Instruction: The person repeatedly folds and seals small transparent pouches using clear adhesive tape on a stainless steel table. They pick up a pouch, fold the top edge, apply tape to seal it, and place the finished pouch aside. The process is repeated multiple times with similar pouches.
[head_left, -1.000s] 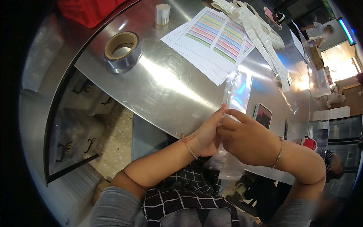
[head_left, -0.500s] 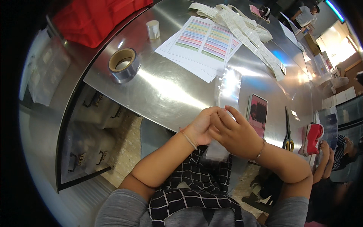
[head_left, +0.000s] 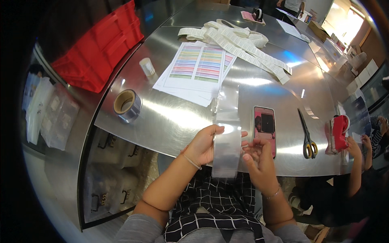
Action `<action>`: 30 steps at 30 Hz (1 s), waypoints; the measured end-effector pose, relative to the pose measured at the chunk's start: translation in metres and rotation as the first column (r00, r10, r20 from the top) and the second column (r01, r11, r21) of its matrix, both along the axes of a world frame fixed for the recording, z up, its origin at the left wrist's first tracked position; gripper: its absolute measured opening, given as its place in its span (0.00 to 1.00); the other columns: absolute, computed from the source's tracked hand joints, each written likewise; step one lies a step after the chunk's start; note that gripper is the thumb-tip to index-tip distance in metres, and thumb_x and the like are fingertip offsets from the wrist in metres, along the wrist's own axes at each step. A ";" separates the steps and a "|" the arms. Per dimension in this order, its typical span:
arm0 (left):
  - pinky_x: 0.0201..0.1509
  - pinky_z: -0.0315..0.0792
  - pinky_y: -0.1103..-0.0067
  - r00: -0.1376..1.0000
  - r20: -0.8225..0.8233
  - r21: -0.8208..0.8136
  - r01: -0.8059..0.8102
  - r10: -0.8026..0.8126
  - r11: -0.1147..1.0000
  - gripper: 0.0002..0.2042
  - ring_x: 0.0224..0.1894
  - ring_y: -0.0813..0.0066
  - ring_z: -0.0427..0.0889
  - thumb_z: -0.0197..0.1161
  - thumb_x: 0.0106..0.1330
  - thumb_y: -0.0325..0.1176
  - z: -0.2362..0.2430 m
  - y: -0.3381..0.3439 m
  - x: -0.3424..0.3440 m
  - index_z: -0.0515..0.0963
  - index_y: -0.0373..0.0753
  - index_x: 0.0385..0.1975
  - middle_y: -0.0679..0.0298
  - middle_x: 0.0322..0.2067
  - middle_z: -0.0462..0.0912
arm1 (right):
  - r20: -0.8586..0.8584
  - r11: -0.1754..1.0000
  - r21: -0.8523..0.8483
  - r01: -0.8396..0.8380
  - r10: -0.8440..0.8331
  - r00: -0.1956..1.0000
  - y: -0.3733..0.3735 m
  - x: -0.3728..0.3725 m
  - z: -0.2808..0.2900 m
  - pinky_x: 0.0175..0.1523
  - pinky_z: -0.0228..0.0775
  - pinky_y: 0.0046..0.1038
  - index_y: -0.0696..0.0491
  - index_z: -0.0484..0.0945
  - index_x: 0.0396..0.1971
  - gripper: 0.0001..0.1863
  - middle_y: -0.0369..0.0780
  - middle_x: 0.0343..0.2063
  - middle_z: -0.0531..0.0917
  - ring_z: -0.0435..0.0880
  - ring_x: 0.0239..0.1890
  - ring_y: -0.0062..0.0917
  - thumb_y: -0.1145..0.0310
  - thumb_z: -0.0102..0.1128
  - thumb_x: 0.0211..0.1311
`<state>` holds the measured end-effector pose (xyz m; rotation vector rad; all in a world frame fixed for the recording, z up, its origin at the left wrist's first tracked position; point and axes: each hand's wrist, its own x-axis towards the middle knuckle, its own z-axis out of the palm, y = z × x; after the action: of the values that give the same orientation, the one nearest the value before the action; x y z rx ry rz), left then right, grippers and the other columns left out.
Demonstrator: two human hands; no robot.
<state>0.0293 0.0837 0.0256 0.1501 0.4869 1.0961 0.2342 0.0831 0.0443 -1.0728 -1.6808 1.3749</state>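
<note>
Sleeve (head_left: 227, 152) of clear plastic is held over the table's (head_left: 170, 129) near edge, grasped by the left hand (head_left: 202, 146) only. Right hand (head_left: 261, 167), empty and loosely spread, is just right. One-sided support could let the slick sleeve slip.

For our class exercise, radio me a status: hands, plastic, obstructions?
Left fingers gripping clear plastic strip. Right fingers open beside it. Phone just beyond, possibly in the way.

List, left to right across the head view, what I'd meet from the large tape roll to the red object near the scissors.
Large tape roll, left hand, clear plastic sleeve, right hand, scissors, red object.
</note>
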 end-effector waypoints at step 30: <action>0.61 0.75 0.63 0.820 -0.173 0.563 -0.373 0.546 0.737 0.31 0.53 0.60 0.81 0.53 0.62 0.32 0.051 0.064 -0.097 0.64 0.35 0.69 0.52 0.51 0.80 | 0.140 0.955 0.072 -0.286 0.275 0.951 0.007 -0.034 0.009 0.39 0.71 0.36 0.62 0.78 0.43 0.17 0.50 0.26 0.80 0.78 0.29 0.37 0.61 0.61 0.69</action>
<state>-0.0674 0.1479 0.0764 0.7236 0.5377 1.7072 0.1998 0.0905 0.0535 -0.9117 -2.0342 1.4107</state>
